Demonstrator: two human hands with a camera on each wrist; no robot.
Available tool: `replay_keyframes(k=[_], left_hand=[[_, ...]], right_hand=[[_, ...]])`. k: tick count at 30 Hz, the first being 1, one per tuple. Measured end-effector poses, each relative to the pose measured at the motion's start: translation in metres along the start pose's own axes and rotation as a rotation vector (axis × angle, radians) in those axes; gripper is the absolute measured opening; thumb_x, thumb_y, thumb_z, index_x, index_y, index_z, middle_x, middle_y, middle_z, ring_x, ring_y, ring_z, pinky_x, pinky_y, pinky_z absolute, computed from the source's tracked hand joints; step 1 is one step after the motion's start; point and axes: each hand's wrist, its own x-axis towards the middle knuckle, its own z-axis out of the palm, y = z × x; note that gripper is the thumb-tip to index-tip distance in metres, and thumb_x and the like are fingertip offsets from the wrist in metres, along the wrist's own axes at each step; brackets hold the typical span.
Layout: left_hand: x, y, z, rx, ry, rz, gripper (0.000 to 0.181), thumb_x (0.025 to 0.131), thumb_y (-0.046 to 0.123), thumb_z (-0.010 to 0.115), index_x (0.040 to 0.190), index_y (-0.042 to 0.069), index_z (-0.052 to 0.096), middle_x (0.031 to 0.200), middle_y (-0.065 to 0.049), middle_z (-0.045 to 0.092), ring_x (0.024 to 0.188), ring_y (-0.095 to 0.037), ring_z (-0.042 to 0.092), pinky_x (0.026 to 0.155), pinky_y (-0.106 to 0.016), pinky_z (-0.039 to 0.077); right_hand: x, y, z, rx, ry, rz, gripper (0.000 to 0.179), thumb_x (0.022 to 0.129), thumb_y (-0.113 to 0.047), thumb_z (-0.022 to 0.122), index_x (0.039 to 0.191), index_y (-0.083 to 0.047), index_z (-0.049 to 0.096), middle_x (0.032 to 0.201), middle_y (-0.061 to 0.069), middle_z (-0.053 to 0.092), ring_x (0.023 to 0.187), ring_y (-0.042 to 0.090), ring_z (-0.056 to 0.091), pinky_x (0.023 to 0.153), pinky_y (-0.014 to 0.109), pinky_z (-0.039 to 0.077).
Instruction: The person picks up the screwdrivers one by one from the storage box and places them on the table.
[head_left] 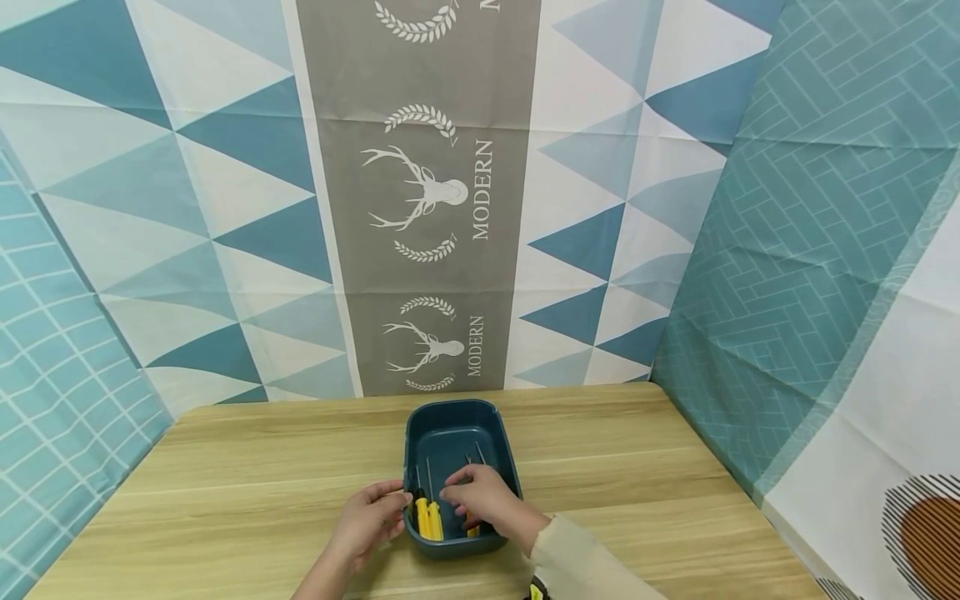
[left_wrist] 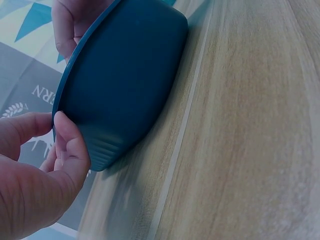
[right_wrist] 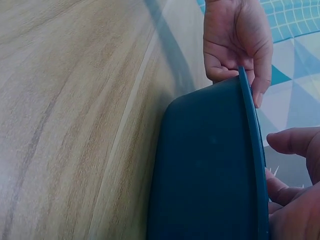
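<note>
A dark blue plastic bin [head_left: 459, 417] stands on the wooden table. My left hand [head_left: 367, 521] pinches the bin's left rim, thumb and fingers on either side of the wall, as the left wrist view shows. Along that side inside lie yellow-handled screwdrivers [head_left: 430, 518] with their shafts pointing away from me. My right hand [head_left: 483, 498] reaches over the right wall into the bin, its thumb and fingers apart in the right wrist view. Below that hand a yellow handle [head_left: 472, 529] shows in part, and thin metal shafts [head_left: 481, 452] stick out beyond the fingers.
The light wooden table [head_left: 285, 467] reaches back to a patterned cloth [head_left: 435, 200] hung behind it. A black-and-yellow object [head_left: 537, 588] shows at the front edge of the head view, partly hidden by the right sleeve [head_left: 581, 562].
</note>
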Motion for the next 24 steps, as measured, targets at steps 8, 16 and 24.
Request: replay_keyframes(k=[8,16,24], left_hand=[[0.001,-0.001,-0.001,-0.007,0.005,-0.015,0.05,0.085,0.012,0.065,0.126,-0.01,0.047,0.086,-0.006,0.061,0.071,-0.012,0.056,0.062,-0.023,0.052],[0.001,-0.002,-0.002,-0.009,0.01,-0.018,0.049,0.085,0.012,0.065,0.125,-0.01,0.047,0.086,-0.005,0.061,0.071,-0.012,0.056,0.062,-0.023,0.052],[0.001,0.0,-0.002,-0.01,-0.015,-0.019,0.051,0.086,0.013,0.064,0.128,-0.01,0.046,0.088,-0.007,0.062,0.071,-0.012,0.057,0.063,-0.024,0.051]], right_hand=[[0.003,0.0,0.006,-0.008,-0.005,0.013,0.022,0.085,-0.021,0.067,0.1,-0.006,0.062,0.084,0.007,0.061,0.074,0.018,0.061,0.057,0.034,0.056],[0.007,0.002,0.012,-0.021,-0.007,0.031,0.02,0.084,-0.02,0.068,0.097,-0.006,0.062,0.082,0.008,0.06,0.072,0.019,0.061,0.055,0.034,0.055],[0.007,-0.001,0.014,-0.043,-0.021,0.07,0.02,0.085,-0.02,0.067,0.098,-0.006,0.062,0.085,0.008,0.061,0.073,0.019,0.061,0.058,0.035,0.055]])
